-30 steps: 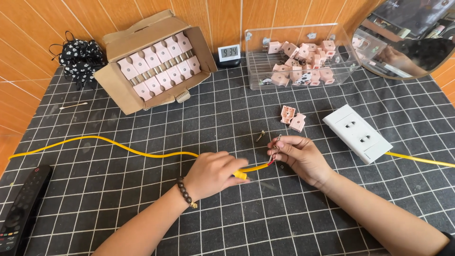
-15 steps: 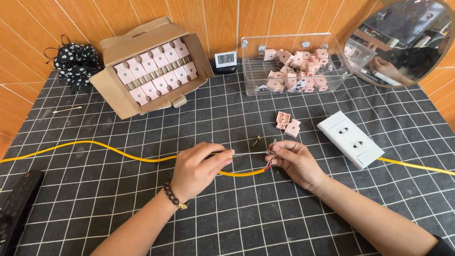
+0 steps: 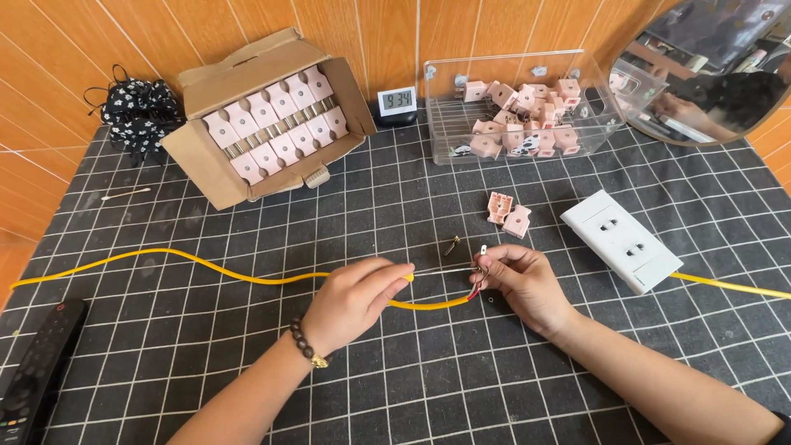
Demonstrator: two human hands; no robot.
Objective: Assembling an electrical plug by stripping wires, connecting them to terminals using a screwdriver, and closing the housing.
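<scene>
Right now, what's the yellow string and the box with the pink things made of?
The yellow cable looks like smooth plastic coating; thin bare metal strands show at its end, between the left hand and right hand. The open box looks like brown cardboard, matte, with folded flaps.

A black mat with a white grid (image 3: 247,395) covers the table before an orange tiled wall (image 3: 66,66)

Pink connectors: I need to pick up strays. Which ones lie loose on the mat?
The two pink connectors beside the white socket plate; the others sit in containers.
</scene>
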